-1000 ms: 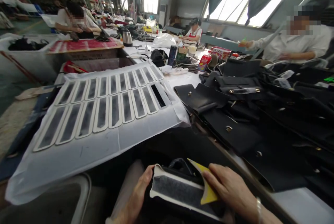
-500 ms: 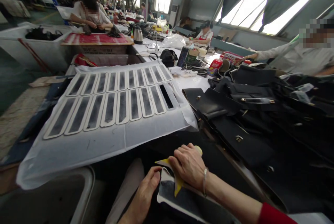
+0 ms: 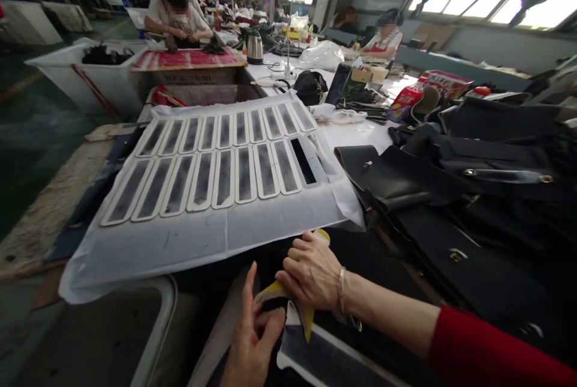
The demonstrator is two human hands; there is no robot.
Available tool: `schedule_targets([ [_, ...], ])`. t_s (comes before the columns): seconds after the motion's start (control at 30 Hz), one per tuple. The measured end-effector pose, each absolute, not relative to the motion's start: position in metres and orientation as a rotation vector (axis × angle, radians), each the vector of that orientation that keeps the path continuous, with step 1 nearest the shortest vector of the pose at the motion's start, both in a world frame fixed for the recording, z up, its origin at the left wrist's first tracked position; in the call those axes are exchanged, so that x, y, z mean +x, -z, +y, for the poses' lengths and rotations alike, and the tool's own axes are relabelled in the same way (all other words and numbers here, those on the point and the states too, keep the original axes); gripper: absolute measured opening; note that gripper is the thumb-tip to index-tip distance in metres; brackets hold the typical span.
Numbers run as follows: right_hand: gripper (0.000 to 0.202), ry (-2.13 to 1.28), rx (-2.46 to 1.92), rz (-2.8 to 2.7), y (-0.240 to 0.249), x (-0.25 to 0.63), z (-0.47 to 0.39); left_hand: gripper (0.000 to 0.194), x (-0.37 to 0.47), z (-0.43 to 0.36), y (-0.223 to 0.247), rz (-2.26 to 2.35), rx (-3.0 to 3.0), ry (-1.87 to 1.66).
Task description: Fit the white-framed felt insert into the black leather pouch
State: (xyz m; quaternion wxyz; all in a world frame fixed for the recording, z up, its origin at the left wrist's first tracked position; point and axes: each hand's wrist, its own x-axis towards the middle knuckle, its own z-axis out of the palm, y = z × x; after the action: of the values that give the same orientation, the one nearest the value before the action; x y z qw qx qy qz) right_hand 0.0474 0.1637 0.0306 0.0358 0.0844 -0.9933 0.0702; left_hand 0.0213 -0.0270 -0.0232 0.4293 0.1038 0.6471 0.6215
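Observation:
My right hand [image 3: 311, 270] is closed around a yellow tool [image 3: 309, 319]. Its rounded end pokes out above my fist, and a wide curved edge with pointed corners flares below. That edge lies over the near end of a long dark strip with a white border [image 3: 318, 351], whose kind I cannot make out. Beside this end is my left hand [image 3: 255, 339], its index finger stretched upward and the thumb apart, close to the strip's edge. Beyond my hands, a white-covered board [image 3: 198, 243] carries two rows of similar white-bordered dark panels [image 3: 202, 179].
To the right lies a heap of black leather-like pieces [image 3: 428, 219] with metal fittings. A white bin rim [image 3: 164, 315] stands at lower left. Further back are a kettle [image 3: 255, 47], a black bag [image 3: 310, 86] and a red packet [image 3: 403, 101]. Co-workers [image 3: 180, 20] sit behind.
My left hand has lifted its index finger off the strip's end and opened. My right hand has shifted slightly left with the yellow tool. The view has turned left.

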Motion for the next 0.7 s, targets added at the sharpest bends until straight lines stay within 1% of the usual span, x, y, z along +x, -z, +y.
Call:
schedule_targets([
  [0.07, 0.043, -0.229, 0.31, -3.04, -0.029, 0.044, 0.165, 0.094, 0.021, -0.028, 0.023, 1.659, 0.277, -1.507],
  [0.2, 0.041, -0.256, 0.403, -3.031, -0.026, 0.041, 0.167, 0.082, 0.023, -0.031, 0.025, 1.715, 0.279, -1.456],
  [0.37, 0.04, -0.258, 0.471, -3.027, -0.025, 0.043, 0.168, 0.067, 0.03, -0.031, 0.028, 1.791, 0.236, -1.571],
  [0.57, 0.04, -0.242, 0.514, -3.003, -0.023, 0.047, 0.172, 0.046, 0.033, -0.032, 0.029, 2.022, 0.429, -1.593],
  [0.7, 0.04, -0.248, 0.539, -2.99, -0.021, 0.049, 0.174, 0.039, 0.031, -0.033, 0.026, 2.135, 0.542, -1.561],
])
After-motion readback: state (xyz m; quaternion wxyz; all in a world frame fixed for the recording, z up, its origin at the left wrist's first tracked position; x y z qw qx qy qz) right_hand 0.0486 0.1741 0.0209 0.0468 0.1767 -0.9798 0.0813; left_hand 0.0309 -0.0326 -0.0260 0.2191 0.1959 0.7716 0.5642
